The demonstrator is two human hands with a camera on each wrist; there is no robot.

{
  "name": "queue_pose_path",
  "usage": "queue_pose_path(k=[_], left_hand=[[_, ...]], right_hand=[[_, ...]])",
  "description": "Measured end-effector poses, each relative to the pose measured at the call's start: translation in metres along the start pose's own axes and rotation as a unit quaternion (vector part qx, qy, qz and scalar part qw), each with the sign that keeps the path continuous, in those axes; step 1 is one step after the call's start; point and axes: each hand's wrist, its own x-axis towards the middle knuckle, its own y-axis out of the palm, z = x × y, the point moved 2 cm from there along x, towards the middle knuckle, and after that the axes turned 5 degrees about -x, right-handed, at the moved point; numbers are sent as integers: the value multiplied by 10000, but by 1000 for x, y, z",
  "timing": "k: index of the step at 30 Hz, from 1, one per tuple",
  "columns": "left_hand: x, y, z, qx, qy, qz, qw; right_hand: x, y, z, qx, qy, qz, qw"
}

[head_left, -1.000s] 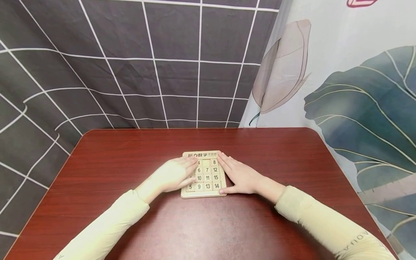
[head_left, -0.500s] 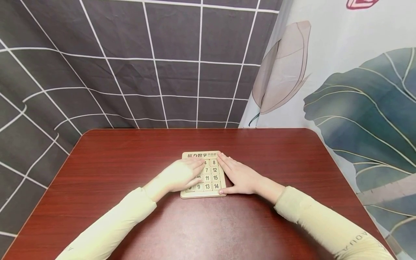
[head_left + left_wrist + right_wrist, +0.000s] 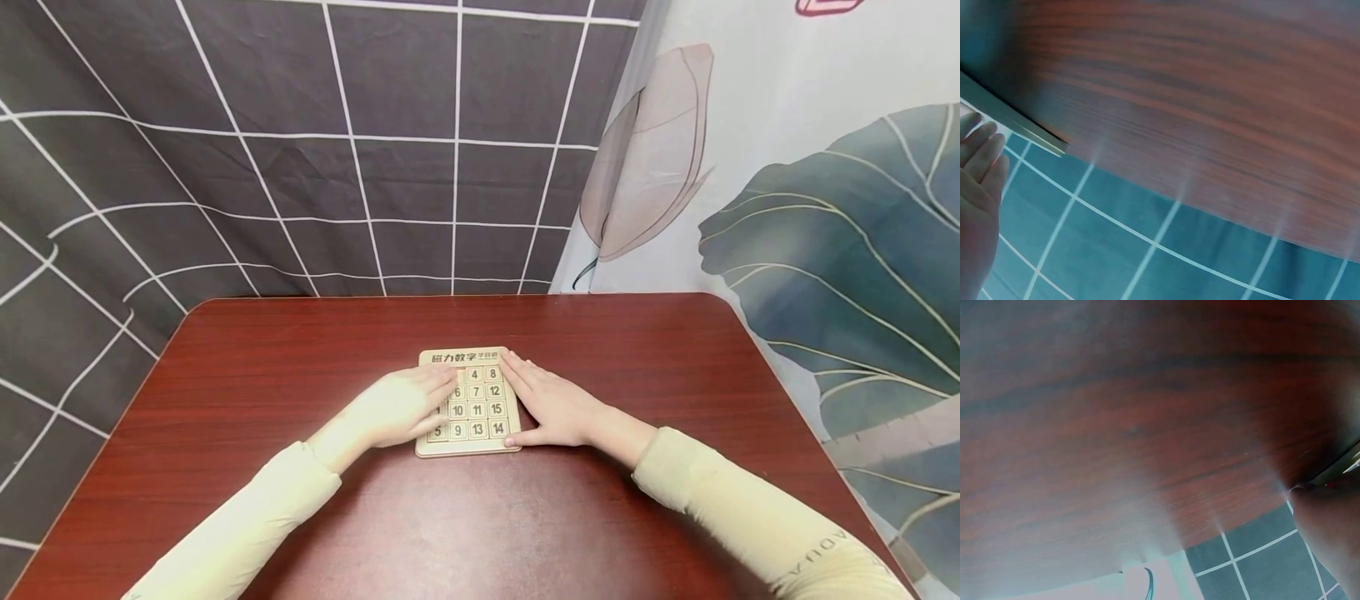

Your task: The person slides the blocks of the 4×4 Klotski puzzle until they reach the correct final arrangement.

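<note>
A wooden number sliding puzzle (image 3: 465, 448) lies flat on the table, with a printed heading along its top edge and several numbered tiles below. My left hand (image 3: 397, 404) reaches over the puzzle's left side with fairly straight fingers, hiding part of the left columns. Its fingertips are at the top row, beside a bare slot left of tile 4 (image 3: 475, 375). My right hand (image 3: 558, 407) lies along the right edge, fingers straight at the upper corner and thumb at the lower one. In the left wrist view, the puzzle's edge (image 3: 1029, 130) shows beside my fingers.
The dark red wooden table (image 3: 300, 333) has rounded far corners. Behind it hangs a dark curtain (image 3: 405, 183) with a white grid. A pale curtain (image 3: 660, 192) with large printed leaves hangs at the right.
My left hand moved right across the puzzle, then back left. Tile 4 slid one place right, next to tile 8, and the bare slot is now left of it. My right hand stayed put.
</note>
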Motion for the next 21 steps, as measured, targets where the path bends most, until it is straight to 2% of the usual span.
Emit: queue_pose_path(k=[5, 11, 16, 21], left_hand=[[-15, -5, 6, 38, -165, -76, 9998], [-23, -8, 8, 98, -383, -34, 9992], [-22, -9, 7, 145, -301, -124, 9994], [-12, -9, 2, 56, -224, -99, 9997]], right_hand=[[0, -1, 0, 30, -2, 10, 10000], [-1, -1, 0, 13, -3, 15, 10000], [0, 0, 0, 0, -8, 5, 10000], [0, 0, 0, 10, -9, -13, 10000]])
